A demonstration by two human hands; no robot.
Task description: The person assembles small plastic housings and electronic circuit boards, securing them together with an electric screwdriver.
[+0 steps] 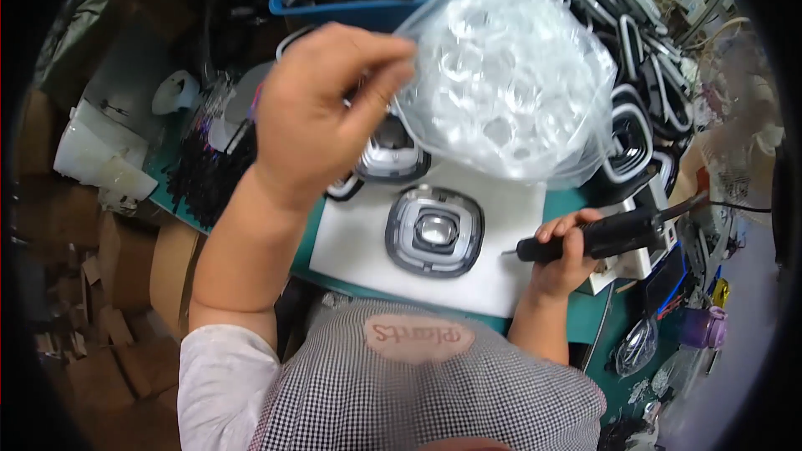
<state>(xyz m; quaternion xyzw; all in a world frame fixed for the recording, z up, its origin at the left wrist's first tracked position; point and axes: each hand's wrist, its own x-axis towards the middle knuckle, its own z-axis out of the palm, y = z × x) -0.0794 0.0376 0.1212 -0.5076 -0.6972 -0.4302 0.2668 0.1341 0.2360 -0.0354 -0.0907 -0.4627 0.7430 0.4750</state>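
Housing left of right hand clasping screwdriver, left hand curled, pinch unclear

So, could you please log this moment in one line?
left hand: beside clear bag | right hand: holding black corded tool | rounded-square part: on white board

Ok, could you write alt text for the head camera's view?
A person's right hand grips a black electric screwdriver beside a rounded-square grey housing on a white mat; their left hand is raised beside a clear plastic bag of transparent round parts.
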